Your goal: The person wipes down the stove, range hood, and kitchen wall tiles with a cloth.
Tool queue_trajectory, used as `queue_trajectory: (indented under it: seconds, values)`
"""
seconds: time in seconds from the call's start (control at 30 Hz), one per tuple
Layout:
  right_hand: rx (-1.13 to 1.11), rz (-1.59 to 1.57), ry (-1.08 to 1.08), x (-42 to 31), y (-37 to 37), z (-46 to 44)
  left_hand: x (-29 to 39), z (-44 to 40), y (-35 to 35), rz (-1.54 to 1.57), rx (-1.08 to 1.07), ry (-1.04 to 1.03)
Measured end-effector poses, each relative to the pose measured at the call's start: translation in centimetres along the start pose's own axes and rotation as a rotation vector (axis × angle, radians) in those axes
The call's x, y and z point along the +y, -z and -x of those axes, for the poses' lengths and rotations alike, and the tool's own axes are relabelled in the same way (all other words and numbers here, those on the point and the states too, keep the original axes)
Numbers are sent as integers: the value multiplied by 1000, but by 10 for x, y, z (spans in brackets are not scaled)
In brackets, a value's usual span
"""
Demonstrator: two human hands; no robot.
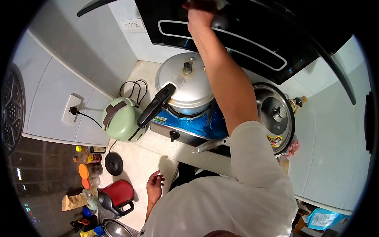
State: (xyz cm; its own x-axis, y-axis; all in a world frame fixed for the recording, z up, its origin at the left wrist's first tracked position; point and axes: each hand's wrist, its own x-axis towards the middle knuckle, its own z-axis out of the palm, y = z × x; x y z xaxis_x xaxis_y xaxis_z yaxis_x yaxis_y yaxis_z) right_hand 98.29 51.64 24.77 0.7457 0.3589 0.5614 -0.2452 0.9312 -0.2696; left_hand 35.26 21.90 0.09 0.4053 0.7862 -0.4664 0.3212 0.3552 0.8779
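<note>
My right hand [202, 15] is raised against the front of the black range hood [244, 39]. Its fingers are closed and partly dark, and a small whitish thing that I cannot make out shows beside them. Below that arm, a silver pressure cooker [179, 85] with a black handle sits on the blue-covered gas stove [177, 122]. My left hand [155, 185] hangs near the counter edge, holding nothing, its fingers loosely bent and apart. To the right of my arm is a wok with a steel lid [272, 110], partly hidden by my sleeve.
A green appliance [123, 118] stands left of the stove, its cord on the counter. Nearer are a black round lid [114, 163], a red kettle [118, 193] and several jars and bottles [90, 170] along the left. A metal handle [209, 145] juts over the stove's front.
</note>
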Motion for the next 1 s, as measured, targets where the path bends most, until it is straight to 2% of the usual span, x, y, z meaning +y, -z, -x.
queue_trajectory:
  seconds: [0.03, 0.07, 0.1, 0.17, 0.23, 0.27, 0.3, 0.4, 0.47, 0.5, 0.57, 0.67, 0.73, 0.77, 0.83, 0.87, 0.9, 0.97, 1.0]
  values:
    - [-103, -341, -3, -3, -3, 9, -5, 0, 0, -1, -8, 16]
    - [-13, 118, 43, -10, -11, 5, -10, 1, 0, 0, -17, 32]
    - [198, 288, 88, -28, -35, 21, -9, 3, -2, -3, -18, 37]
    - [75, 362, 335, -73, -29, 33, -2, 1, -9, -55, -36, 62]
    - [35, -294, 131, -145, -15, 41, 1, -5, -14, -66, -55, 50]
    - [54, -162, 216, -177, -7, 47, 0, -4, -16, -77, -74, 46]
    - [176, 151, 291, -221, 21, 49, 1, -5, -21, -76, -68, 51]
    - [363, 159, 372, -322, -1, 73, 10, -16, -31, -169, -184, 62]
    - [495, 555, 450, -376, 25, 70, 12, -21, -35, -179, -205, 59]
    - [605, 646, 479, -392, 25, 72, 13, -27, -38, -196, -247, 49]
    - [521, 683, 461, -399, 23, 67, 26, -31, -40, -188, -237, 79]
    - [576, 810, 447, -342, -5, 78, 27, -33, -29, -255, -237, 44]
    - [529, 738, 364, -285, -20, 70, 23, -34, -18, -174, -163, 44]
    - [451, 609, 310, -247, -24, 66, 19, -33, -10, -167, -157, 38]
    - [485, 501, 276, -151, -80, 73, 10, -31, 4, -60, -69, 67]
    - [525, 228, 247, -107, -85, 59, 8, -27, 11, -56, -32, 29]
    - [308, 288, 196, -63, -44, 29, 6, -23, 20, -50, -28, 21]
    - [154, 154, 132, 14, -95, 39, 0, -20, 30, 35, 76, 29]
    - [147, 148, 66, 52, -101, 30, -8, -20, 36, 63, 108, 46]
